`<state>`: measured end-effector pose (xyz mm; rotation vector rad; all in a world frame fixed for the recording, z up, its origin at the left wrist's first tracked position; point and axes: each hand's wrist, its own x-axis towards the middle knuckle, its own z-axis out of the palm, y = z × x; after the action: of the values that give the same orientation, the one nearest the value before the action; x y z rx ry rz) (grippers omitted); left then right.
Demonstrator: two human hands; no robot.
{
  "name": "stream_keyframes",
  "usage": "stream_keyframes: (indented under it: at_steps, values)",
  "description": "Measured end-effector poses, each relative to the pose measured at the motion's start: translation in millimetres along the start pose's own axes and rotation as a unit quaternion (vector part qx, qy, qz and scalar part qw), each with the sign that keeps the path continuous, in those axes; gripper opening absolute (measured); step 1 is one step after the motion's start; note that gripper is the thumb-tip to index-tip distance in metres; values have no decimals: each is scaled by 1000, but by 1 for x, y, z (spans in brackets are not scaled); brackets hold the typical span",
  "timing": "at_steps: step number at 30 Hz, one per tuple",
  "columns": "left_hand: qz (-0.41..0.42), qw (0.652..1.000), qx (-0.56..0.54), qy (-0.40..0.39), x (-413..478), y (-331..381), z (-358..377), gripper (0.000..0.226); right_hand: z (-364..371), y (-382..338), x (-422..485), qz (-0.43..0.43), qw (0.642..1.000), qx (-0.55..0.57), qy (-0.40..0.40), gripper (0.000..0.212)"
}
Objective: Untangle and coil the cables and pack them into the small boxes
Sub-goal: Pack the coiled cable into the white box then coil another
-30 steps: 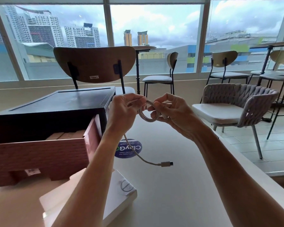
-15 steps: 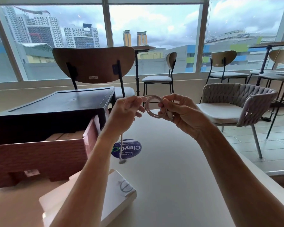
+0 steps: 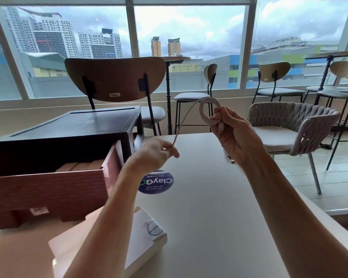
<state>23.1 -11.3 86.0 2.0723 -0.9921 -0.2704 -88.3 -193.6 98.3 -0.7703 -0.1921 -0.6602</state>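
A white cable (image 3: 205,109) is wound into a small ring above the table. My right hand (image 3: 232,131) pinches the bottom of that ring, and a connector end sticks out below its fingers. From the ring a loose strand arcs down to the left into my left hand (image 3: 158,153), which pinches the cable's tail. A flat white box (image 3: 143,235) lies on the table near me, under my left forearm. To the left a pink box (image 3: 48,189) stands open with smaller boxes inside.
A black case (image 3: 72,127) sits behind the pink box. A round blue sticker (image 3: 156,182) marks the beige table (image 3: 209,217). A wooden chair (image 3: 117,79) stands beyond the table, a woven chair (image 3: 293,125) to the right, and stools by the windows.
My hands have drawn apart: the left slid down and left along the cable to its tail, the right lifted the coiled ring higher. The dangling end no longer hangs below.
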Motion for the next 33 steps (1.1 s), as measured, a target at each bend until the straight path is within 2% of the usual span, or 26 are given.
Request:
stream_keyframes:
  at_steps: [5, 7, 9, 12, 17, 20, 22, 23, 25, 27, 30, 33]
  values:
    - [-68, 992, 77, -78, -1, -5, 0, 13, 1, 0, 0, -2, 998, 54, 38, 27]
    - [-61, 992, 76, -83, -1, -4, 1, 9, 2, 3, 0, -2, 998, 47, 49, 19]
    - [-38, 997, 6, -62, -2, -1, 0, 6, 3, 5, 0, 0, 998, 42, 54, 13]
    - [-7, 983, -184, -3, -4, 5, -1, 5, 6, 9, -1, 7, 997, 39, 66, 13]
    - [-7, 905, -408, 123, -1, 13, -5, 4, 10, 15, -1, 37, 997, 6, 61, 15]
    - [-2, 866, -467, 177, 0, 16, -7, 5, 12, 18, -3, 52, 997, -18, 53, 10]
    - [-6, 875, -446, 190, -2, 15, -8, 4, 13, 19, -4, 58, 997, -25, 45, 12]
    - [-14, 896, -401, 189, -2, 11, -9, 6, 12, 18, -4, 61, 997, -31, 44, 14]
    - [-39, 955, -238, 174, 2, -1, -10, 21, 11, 16, -5, 61, 995, -58, 44, 13]
    - [-52, 984, -72, 154, 6, -10, -10, 42, 11, 16, -5, 56, 993, -93, 47, 10]
    - [15, 981, -11, 192, 5, -3, -3, 54, 11, 16, -6, 63, 988, -137, 45, 17]
    - [120, 952, -9, 283, 3, 11, 4, 60, 14, 17, -9, 108, 979, -170, 34, 14]
